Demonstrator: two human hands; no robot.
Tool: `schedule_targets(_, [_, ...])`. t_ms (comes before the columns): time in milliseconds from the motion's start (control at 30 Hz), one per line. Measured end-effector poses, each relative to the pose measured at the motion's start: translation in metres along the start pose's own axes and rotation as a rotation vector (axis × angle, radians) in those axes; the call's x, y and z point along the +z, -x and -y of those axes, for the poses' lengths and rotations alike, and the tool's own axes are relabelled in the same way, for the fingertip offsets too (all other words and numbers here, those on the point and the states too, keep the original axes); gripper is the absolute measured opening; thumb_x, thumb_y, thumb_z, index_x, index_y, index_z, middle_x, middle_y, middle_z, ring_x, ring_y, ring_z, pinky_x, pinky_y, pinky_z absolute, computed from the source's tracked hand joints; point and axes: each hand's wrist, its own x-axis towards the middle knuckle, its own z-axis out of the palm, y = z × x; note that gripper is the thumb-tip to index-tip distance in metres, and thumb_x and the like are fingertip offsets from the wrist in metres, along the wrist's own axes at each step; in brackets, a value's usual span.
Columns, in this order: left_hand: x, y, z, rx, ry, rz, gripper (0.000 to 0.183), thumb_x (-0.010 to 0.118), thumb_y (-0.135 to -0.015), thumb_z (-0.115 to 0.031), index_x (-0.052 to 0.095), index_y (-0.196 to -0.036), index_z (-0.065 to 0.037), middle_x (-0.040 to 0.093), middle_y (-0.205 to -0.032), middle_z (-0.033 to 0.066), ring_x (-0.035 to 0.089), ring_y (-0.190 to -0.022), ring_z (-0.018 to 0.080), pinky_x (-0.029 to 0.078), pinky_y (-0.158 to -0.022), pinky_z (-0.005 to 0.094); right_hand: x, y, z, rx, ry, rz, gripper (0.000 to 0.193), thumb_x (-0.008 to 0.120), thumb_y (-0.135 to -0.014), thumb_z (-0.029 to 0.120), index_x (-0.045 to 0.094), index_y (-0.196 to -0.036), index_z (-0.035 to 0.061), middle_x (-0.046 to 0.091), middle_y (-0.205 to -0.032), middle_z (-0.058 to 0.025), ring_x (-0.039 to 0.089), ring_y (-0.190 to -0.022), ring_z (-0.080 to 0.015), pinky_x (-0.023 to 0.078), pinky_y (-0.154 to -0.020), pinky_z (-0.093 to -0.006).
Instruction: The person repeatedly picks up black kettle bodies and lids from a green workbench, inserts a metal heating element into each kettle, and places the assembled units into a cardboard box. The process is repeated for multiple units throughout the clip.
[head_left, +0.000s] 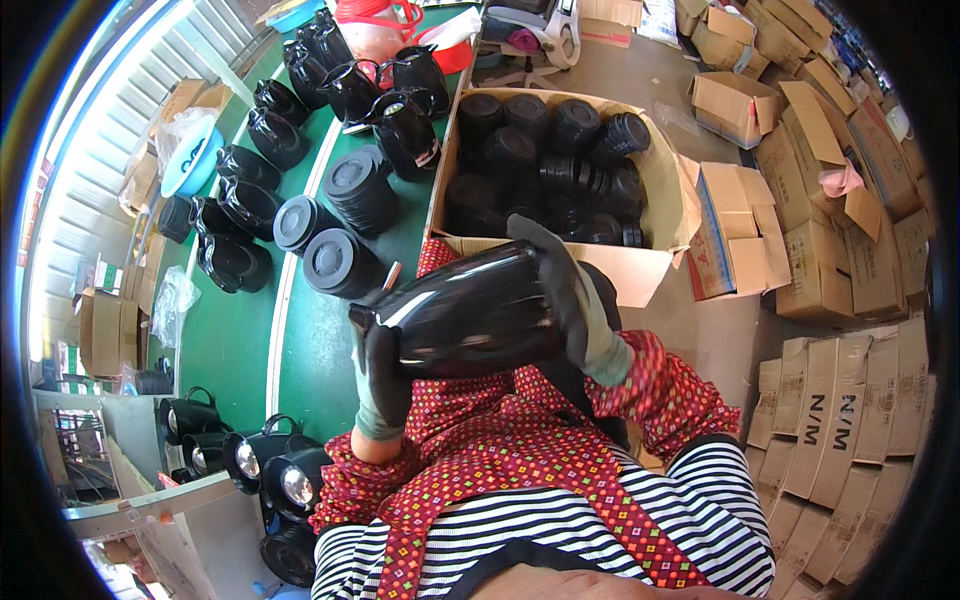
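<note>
I hold a glossy black kettle body (pixel 470 315) sideways in front of my chest, over my red patterned apron. My left hand (pixel 383 375), in a dark glove, grips its left end from below. My right hand (pixel 560 285), also gloved, wraps over its right end near the base. Just beyond it stands an open cardboard box (pixel 660 180) packed with several black round bases. On the green conveyor belt (pixel 235 340) to my left lie stacks of black lids (pixel 340 262) and more black kettle bodies (pixel 405 125).
Black kettles with shiny insides (pixel 270 470) stand at the lower left by the belt's end. Folded and open cardboard cartons (pixel 830 240) crowd the floor on the right. A blue bowl (pixel 190 160) and plastic bags lie along the far left edge.
</note>
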Motion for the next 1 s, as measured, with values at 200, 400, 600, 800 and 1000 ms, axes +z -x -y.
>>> schedule_targets(200, [0.013, 0.0, -0.044, 0.225, -0.224, 0.145, 0.072, 0.067, -0.101, -0.034, 0.041, -0.156, 0.004, 0.06, -0.144, 0.0194, 0.059, -0.133, 0.0314, 0.046, -0.115, 0.0454, 0.001, 0.012, -0.011, 0.162, -0.176, -0.036, 0.054, 0.043, -0.117, 0.028, 0.036, -0.164, 0.0047, 0.053, -0.154, -0.0095, 0.056, -0.136, -0.0186, 0.043, -0.118, -0.0337])
schedule_targets(400, [0.012, -0.009, -0.022, -0.457, 0.65, 0.077, 0.07, 0.046, -0.11, -0.054, 0.045, -0.158, -0.003, 0.058, -0.154, 0.0179, 0.06, -0.137, 0.0328, 0.048, -0.116, 0.053, -0.005, 0.007, 0.023, -0.417, 0.558, 0.188, 0.104, 0.076, -0.087, 0.064, 0.035, -0.167, 0.0113, 0.027, -0.169, -0.029, 0.029, -0.155, -0.0469, 0.027, -0.126, -0.0566])
schedule_targets(600, [0.024, -0.006, -0.019, -0.509, 0.668, 0.082, 0.056, 0.048, -0.112, -0.044, 0.053, -0.151, -0.005, 0.065, -0.145, 0.015, 0.065, -0.13, 0.0312, 0.051, -0.114, 0.0493, -0.004, -0.021, 0.057, -0.571, 0.8, 0.432, 0.1, 0.081, -0.078, 0.063, 0.05, -0.159, 0.0127, 0.027, -0.167, -0.0328, 0.033, -0.148, -0.0564, 0.028, -0.123, -0.0643])
schedule_targets(800, [0.022, -0.014, -0.02, -0.383, 0.718, -0.048, 0.057, 0.049, -0.112, -0.042, 0.05, -0.153, -0.002, 0.064, -0.142, 0.0174, 0.066, -0.126, 0.0302, 0.052, -0.11, 0.0448, 0.004, -0.007, 0.017, -0.602, 0.652, 0.146, 0.087, 0.074, -0.09, 0.058, 0.05, -0.156, 0.0079, 0.039, -0.162, -0.0274, 0.042, -0.147, -0.0467, 0.033, -0.122, -0.0579])
schedule_targets(1000, [0.019, -0.032, -0.018, 0.106, -0.469, -0.044, 0.052, 0.074, -0.099, -0.017, 0.055, -0.142, 0.006, 0.066, -0.131, 0.0147, 0.065, -0.116, 0.0214, 0.053, -0.102, 0.0362, 0.006, 0.036, -0.061, -0.021, -0.355, -0.247, 0.068, 0.043, -0.113, 0.049, 0.033, -0.164, 0.0046, 0.05, -0.158, -0.0171, 0.059, -0.136, -0.0293, 0.05, -0.116, -0.0439])
